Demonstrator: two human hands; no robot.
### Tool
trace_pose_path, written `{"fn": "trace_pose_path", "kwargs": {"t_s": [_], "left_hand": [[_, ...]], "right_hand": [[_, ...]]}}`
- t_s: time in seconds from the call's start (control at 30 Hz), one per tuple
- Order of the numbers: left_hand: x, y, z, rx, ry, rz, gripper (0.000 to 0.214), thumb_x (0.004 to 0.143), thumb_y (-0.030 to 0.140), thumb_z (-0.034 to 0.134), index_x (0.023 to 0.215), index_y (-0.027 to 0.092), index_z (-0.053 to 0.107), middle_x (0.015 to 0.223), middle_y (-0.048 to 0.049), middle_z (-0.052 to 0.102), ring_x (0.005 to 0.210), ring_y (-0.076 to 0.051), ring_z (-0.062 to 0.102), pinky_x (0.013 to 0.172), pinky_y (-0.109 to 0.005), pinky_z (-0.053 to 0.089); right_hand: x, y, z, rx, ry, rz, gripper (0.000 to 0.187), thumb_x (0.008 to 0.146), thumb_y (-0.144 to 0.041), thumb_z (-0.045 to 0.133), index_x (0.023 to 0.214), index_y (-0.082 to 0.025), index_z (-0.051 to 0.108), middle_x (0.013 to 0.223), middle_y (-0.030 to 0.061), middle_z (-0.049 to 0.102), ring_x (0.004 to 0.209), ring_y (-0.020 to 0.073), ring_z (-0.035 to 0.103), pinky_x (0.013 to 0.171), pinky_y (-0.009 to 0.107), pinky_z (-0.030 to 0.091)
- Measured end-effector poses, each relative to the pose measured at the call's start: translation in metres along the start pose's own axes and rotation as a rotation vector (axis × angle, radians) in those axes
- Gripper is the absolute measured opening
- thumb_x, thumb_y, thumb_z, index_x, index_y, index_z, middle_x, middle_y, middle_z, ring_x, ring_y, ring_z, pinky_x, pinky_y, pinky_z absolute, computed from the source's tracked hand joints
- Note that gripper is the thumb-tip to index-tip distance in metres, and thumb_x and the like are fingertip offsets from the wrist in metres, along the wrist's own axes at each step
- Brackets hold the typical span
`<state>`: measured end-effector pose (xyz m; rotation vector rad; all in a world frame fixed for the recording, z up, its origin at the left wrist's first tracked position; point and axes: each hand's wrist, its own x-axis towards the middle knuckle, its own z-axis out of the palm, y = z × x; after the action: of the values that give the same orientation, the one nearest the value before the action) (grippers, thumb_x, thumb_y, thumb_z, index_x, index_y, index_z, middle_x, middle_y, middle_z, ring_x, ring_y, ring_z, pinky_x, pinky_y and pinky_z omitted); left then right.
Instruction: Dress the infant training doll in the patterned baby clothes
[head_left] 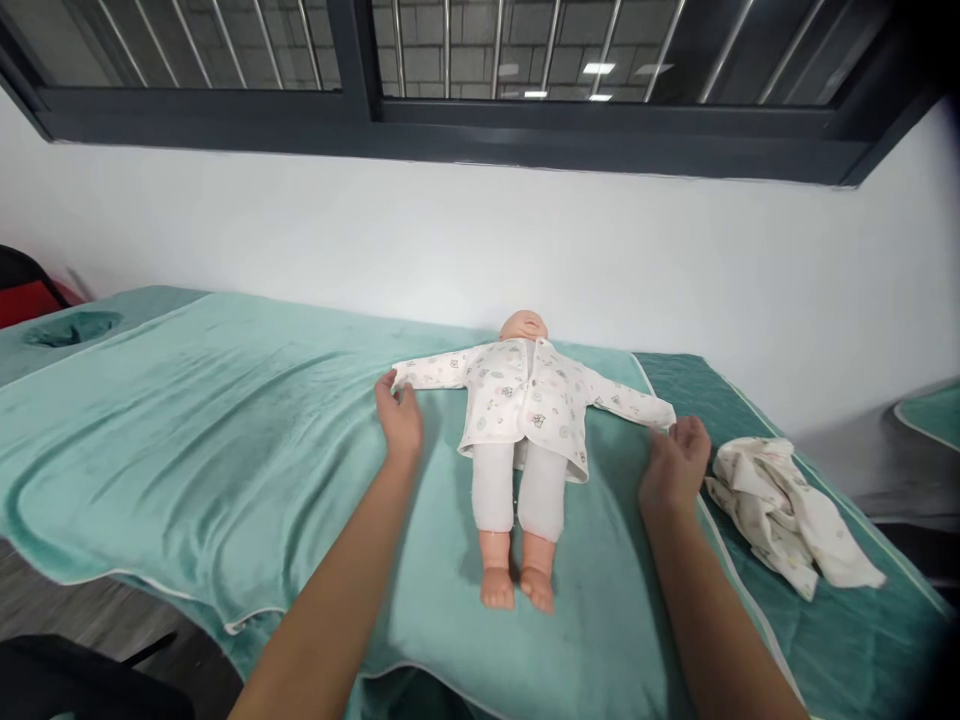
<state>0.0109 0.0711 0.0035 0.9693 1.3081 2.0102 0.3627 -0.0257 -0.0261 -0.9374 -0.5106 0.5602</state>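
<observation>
A baby doll [495,575] lies on its back, feet toward me and head tipped back near the wall. It wears a white printed baby shirt [499,400] over white legs, and bare feet stick out below. Both sleeves are stretched out sideways. At the end of the sleeve on the left, my left hand [397,415] pinches the cuff. My right hand [677,460] is closed on the opposite cuff, fingers curled and partly hidden. The doll's own hands are not visible.
The doll rests on a green sheet [247,430] over a massage-style bed with a face hole [75,328]. To the right lies a crumpled white printed cloth [795,510]. Behind are a white wall [300,230] and a dark-framed barred window [600,125].
</observation>
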Motion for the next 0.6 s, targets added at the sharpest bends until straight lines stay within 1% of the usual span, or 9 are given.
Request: {"fn": "trace_pose_path", "kwargs": {"t_s": [0.03, 0.07, 0.13, 0.23, 0.3, 0.33, 0.4, 0.47, 0.6], "left_hand": [[-0.005, 0.002, 0.0, 0.036, -0.049, 0.022, 0.023, 0.085, 0.019, 0.063, 0.107, 0.024, 0.062, 0.122, -0.0058, 0.059, 0.122, -0.02, 0.052, 0.111, -0.034, 0.035], [-0.011, 0.005, 0.0, 0.073, -0.109, 0.041, 0.023, 0.084, 0.019, 0.063, 0.107, 0.023, 0.063, 0.121, -0.0064, 0.06, 0.12, -0.021, 0.053, 0.11, -0.036, 0.037], [-0.026, 0.012, -0.002, 0.149, -0.27, 0.09, 0.027, 0.083, 0.021, 0.064, 0.109, 0.024, 0.064, 0.121, -0.0075, 0.061, 0.12, -0.024, 0.054, 0.11, -0.04, 0.037], [-0.05, 0.023, -0.009, 0.195, -0.539, 0.192, 0.033, 0.079, 0.021, 0.066, 0.112, 0.026, 0.066, 0.125, -0.0081, 0.062, 0.123, -0.026, 0.052, 0.114, -0.045, 0.034], [-0.063, 0.029, -0.014, 0.251, -0.7, 0.294, 0.036, 0.079, 0.016, 0.062, 0.114, 0.026, 0.066, 0.127, -0.0084, 0.062, 0.124, -0.027, 0.051, 0.114, -0.047, 0.034], [-0.068, 0.031, -0.016, 0.29, -0.761, 0.346, 0.04, 0.079, 0.013, 0.059, 0.116, 0.026, 0.065, 0.129, -0.0087, 0.061, 0.125, -0.027, 0.051, 0.114, -0.048, 0.035], [-0.074, 0.033, -0.02, 0.363, -0.828, 0.432, 0.048, 0.078, 0.008, 0.054, 0.122, 0.026, 0.061, 0.133, -0.0091, 0.058, 0.126, -0.026, 0.051, 0.113, -0.048, 0.037], [-0.077, 0.034, -0.023, 0.41, -0.846, 0.483, 0.054, 0.078, 0.006, 0.051, 0.128, 0.026, 0.057, 0.137, -0.0098, 0.055, 0.128, -0.025, 0.05, 0.112, -0.047, 0.037], [-0.08, 0.035, -0.024, 0.439, -0.856, 0.528, 0.054, 0.081, 0.008, 0.05, 0.131, 0.026, 0.054, 0.139, -0.0108, 0.052, 0.131, -0.025, 0.048, 0.113, -0.047, 0.037]], "right_hand": [[-0.011, -0.001, 0.005, -0.061, -0.009, -0.041, 0.067, 0.071, -0.02, 0.072, 0.131, -0.035, 0.047, 0.156, -0.0039, 0.033, 0.148, 0.0151, 0.022, 0.123, 0.041, 0.019], [-0.023, -0.004, 0.01, -0.14, -0.048, -0.079, 0.066, 0.071, -0.02, 0.074, 0.132, -0.033, 0.05, 0.154, -0.0012, 0.037, 0.147, 0.0181, 0.027, 0.122, 0.043, 0.02], [-0.047, -0.01, 0.02, -0.371, -0.247, -0.166, 0.065, 0.078, -0.027, 0.071, 0.138, -0.032, 0.048, 0.154, 0.0024, 0.039, 0.144, 0.0231, 0.032, 0.119, 0.05, 0.025], [-0.076, -0.021, 0.029, -0.588, -0.568, -0.324, 0.059, 0.084, -0.03, 0.067, 0.141, -0.032, 0.048, 0.155, 0.0043, 0.038, 0.144, 0.0259, 0.033, 0.118, 0.053, 0.026], [-0.087, -0.026, 0.031, -0.671, -0.671, -0.429, 0.052, 0.086, -0.03, 0.065, 0.136, -0.031, 0.052, 0.152, 0.0057, 0.042, 0.141, 0.0272, 0.037, 0.117, 0.053, 0.028], [-0.09, -0.027, 0.031, -0.707, -0.688, -0.473, 0.049, 0.087, -0.03, 0.064, 0.134, -0.031, 0.054, 0.15, 0.0065, 0.044, 0.139, 0.0275, 0.039, 0.116, 0.053, 0.031], [-0.092, -0.028, 0.032, -0.761, -0.677, -0.535, 0.044, 0.089, -0.029, 0.061, 0.133, -0.031, 0.054, 0.145, 0.0079, 0.048, 0.134, 0.0273, 0.045, 0.112, 0.052, 0.037], [-0.091, -0.027, 0.032, -0.793, -0.666, -0.576, 0.041, 0.091, -0.028, 0.059, 0.131, -0.03, 0.055, 0.138, 0.0087, 0.052, 0.129, 0.0266, 0.049, 0.108, 0.05, 0.041], [-0.089, -0.024, 0.037, -0.808, -0.652, -0.616, 0.034, 0.093, -0.028, 0.056, 0.126, -0.03, 0.059, 0.126, 0.0094, 0.058, 0.119, 0.0265, 0.055, 0.103, 0.048, 0.045]]}}
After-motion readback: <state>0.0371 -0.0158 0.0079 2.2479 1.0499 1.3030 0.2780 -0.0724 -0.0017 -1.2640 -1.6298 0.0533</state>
